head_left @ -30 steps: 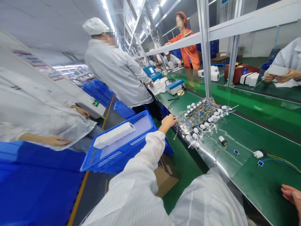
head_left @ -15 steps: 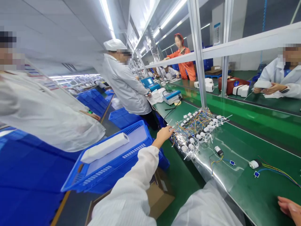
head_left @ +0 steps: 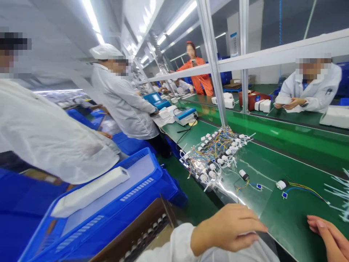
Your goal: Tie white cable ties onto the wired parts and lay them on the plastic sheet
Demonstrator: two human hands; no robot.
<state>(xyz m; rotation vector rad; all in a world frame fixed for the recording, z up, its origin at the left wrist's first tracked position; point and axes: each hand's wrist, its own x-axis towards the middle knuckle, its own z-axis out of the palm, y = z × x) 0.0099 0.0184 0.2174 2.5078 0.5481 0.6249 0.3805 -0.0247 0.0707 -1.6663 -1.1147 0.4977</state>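
Observation:
My left hand (head_left: 231,227) hovers over my lap at the table's front edge, its fingers stretched out and loosely curved, with nothing visible in them. My right hand (head_left: 328,234) is at the lower right over the green mat, partly cut off by the frame; its fingers are extended and nothing shows in them. Nearest to it is a small white-and-black cylindrical motor (head_left: 282,184) with coloured wires and a blue-and-white tab (head_left: 284,195). Another wired motor (head_left: 243,175) lies left of it. Farther left, a pile of several such motors (head_left: 211,156) lies on clear plastic.
White strips like cable ties (head_left: 339,193) lie at the right edge. A blue crate (head_left: 136,189) holding a long white box (head_left: 89,193) stands left, beside a cardboard box (head_left: 147,233) of dark and white parts. Co-workers stand left and sit across the table; a metal post (head_left: 211,65) rises behind.
My left hand has come back from the left edge of the motor pile to the table's front edge near me. The view has turned right, showing the white strips. My right hand has barely moved.

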